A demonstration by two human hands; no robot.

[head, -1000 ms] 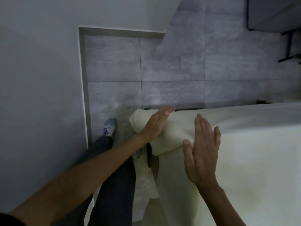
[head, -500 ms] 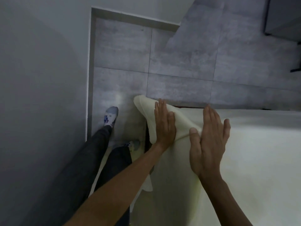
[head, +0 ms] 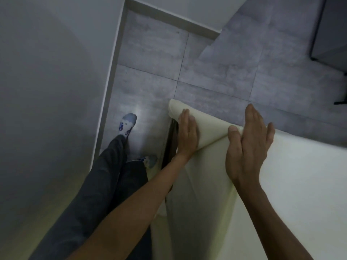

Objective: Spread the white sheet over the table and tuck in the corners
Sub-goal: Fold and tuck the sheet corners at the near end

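The white sheet [head: 293,184] covers the table top and hangs down its near side. At the table's far left corner a triangular flap of the sheet [head: 208,126] sticks out over the floor. My left hand [head: 187,136] lies flat with straight fingers on the flap's left side, at the table's edge. My right hand [head: 247,145] presses flat on the table top along the fold, thumb at the crease. A dark strip of the table's edge [head: 170,147] shows beside my left wrist.
A white wall [head: 47,109] stands close on the left, leaving a narrow strip of grey tiled floor [head: 150,81]. My legs in dark trousers [head: 105,184] and patterned socks stand in that gap. Dark furniture [head: 330,30] is at the top right.
My left hand has slid down the flap's left side, pressing it against the corner. My right hand stays flat on the fold. The camera has tilted and moved closer.
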